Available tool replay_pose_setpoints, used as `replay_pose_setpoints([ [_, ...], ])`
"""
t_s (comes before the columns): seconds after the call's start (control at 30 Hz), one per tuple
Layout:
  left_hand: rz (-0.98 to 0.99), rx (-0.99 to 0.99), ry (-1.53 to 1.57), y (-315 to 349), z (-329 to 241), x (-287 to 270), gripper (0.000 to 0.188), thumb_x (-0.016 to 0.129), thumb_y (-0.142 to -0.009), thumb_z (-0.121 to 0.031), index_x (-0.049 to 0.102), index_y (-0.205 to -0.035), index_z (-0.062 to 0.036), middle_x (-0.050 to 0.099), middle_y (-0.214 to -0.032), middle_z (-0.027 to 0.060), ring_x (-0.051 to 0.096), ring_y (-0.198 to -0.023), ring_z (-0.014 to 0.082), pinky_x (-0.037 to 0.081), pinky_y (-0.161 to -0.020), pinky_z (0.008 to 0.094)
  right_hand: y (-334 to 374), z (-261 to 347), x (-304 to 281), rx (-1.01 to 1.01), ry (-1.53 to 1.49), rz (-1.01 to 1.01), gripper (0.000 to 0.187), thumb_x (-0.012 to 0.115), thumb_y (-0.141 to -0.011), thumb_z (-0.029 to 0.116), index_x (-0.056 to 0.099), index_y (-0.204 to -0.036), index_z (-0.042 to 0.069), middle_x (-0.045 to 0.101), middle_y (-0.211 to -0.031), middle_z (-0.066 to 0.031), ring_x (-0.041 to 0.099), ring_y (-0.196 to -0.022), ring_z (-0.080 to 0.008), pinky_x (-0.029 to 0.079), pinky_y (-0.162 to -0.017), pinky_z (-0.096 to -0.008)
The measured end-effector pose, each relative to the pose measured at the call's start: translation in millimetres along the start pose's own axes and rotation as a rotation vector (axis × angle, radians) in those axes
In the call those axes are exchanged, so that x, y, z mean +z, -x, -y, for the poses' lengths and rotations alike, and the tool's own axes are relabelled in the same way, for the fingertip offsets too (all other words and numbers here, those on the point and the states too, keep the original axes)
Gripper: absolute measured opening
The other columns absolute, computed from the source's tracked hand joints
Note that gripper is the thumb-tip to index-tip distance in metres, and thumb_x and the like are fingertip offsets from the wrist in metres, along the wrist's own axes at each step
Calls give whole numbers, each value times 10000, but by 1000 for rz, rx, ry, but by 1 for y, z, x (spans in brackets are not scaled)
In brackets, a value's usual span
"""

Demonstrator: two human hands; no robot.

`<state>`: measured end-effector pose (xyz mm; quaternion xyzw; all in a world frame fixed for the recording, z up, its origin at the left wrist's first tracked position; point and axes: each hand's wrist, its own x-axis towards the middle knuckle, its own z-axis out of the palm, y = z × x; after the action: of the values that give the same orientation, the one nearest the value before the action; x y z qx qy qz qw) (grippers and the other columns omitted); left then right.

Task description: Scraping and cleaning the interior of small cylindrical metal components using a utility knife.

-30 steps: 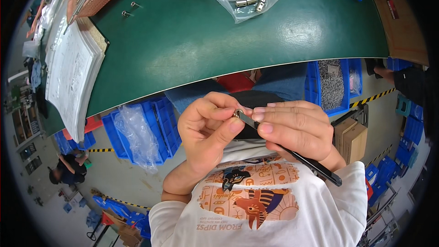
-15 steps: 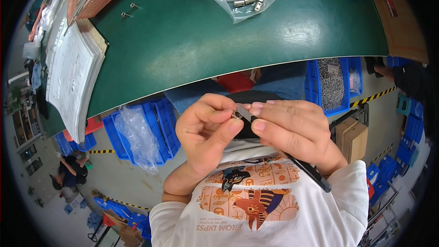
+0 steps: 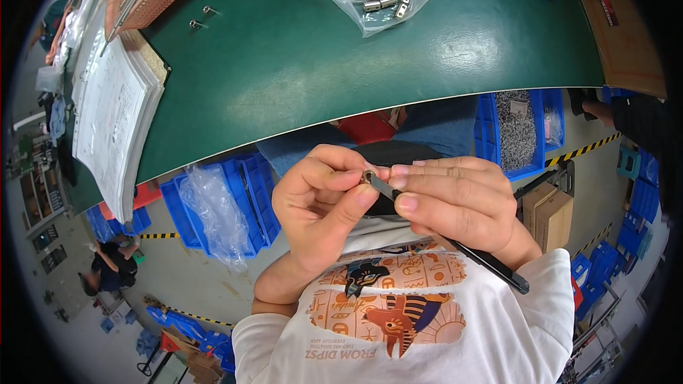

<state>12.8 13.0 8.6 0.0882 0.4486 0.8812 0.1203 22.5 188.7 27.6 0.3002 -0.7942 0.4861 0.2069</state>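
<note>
The fitting looks shiny metal, the knife handle smooth plastic.

A person's two bare hands meet in front of the torso, on the body side of the green table's near edge. The left hand pinches tightly, thumb against bent index finger. The right hand, its back turned upward, grips with long fingers pressed together, pointing toward the left fingertips. The left forearm slants inward.
</note>
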Motion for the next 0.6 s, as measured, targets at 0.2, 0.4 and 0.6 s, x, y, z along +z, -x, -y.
replay_pose_setpoints([
  [0.2,-8,-5,-18,0,0,0,162,572,-792,120,519,-895,6,535,-1000,154,601,-915,211,506,-828,313,0,-3,2,-57,31,-32,197,659,-696,81,647,-858,-32,647,-800,-160,669,-766,-257,569,-649,-323],
  [0.4,-19,-16,-14,1,1,0,150,561,-802,112,521,-895,1,538,-990,150,599,-918,211,505,-827,317,0,-2,5,-99,94,-48,206,640,-668,57,646,-854,-32,643,-787,-154,670,-753,-256,572,-647,-320],
  [0.6,-19,-27,-8,2,0,0,152,565,-799,113,519,-896,5,542,-984,153,599,-913,213,507,-818,320,0,-2,1,-70,45,-26,202,660,-676,57,653,-860,-25,649,-800,-155,671,-760,-250,570,-665,-314],
])
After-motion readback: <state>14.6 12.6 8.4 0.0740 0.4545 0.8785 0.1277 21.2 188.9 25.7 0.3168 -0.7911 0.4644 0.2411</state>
